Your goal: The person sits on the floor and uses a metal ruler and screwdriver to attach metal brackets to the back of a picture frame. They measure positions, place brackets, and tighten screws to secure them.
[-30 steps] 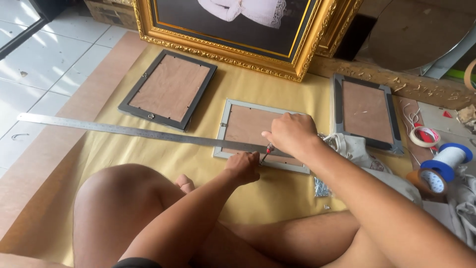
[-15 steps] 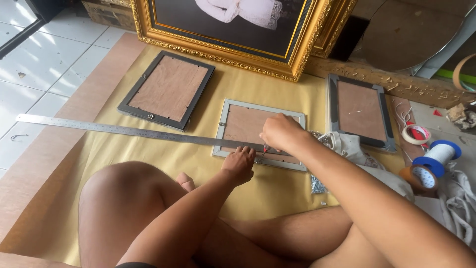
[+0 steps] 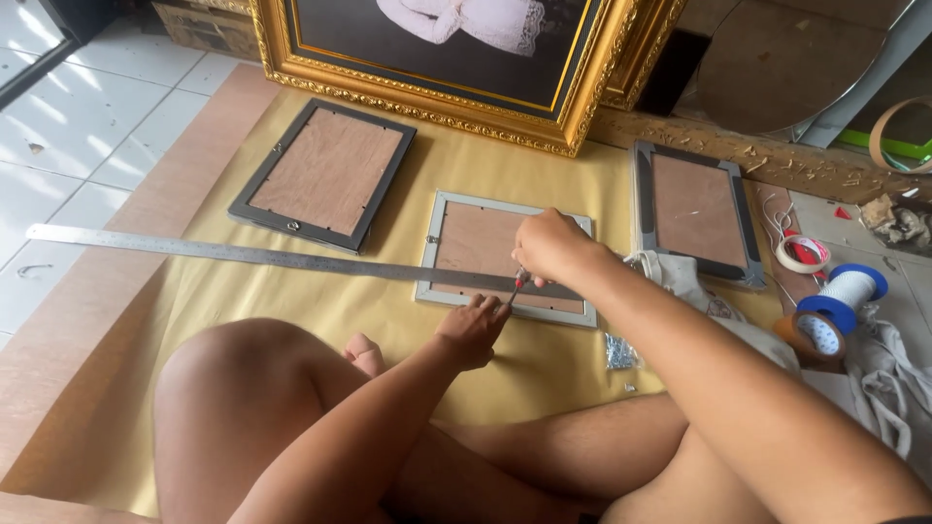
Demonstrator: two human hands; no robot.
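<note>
Now fastening step: right hand (image 3: 549,245), grip closed on small red-handled screwdriver (image 3: 515,284), works near edge of silver-framed wooden-backed picture frame (image 3: 456,238); left hand (image 3: 473,327), grip holding nothing, fingers curled, steadies frame. Next move likely needs tip kept seated.

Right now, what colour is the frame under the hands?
Light grey frame with a brown backing board, best seen in the head view.

Silver-grey frame (image 3: 434,254), brown backing board (image 3: 481,245), red-handled tool (image 3: 519,281), yellow cloth (image 3: 320,301).

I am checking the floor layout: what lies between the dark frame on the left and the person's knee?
In the head view, the long steel ruler crosses the yellow sheet between the dark frame and the knee; beyond it the sheet is bare.
</note>
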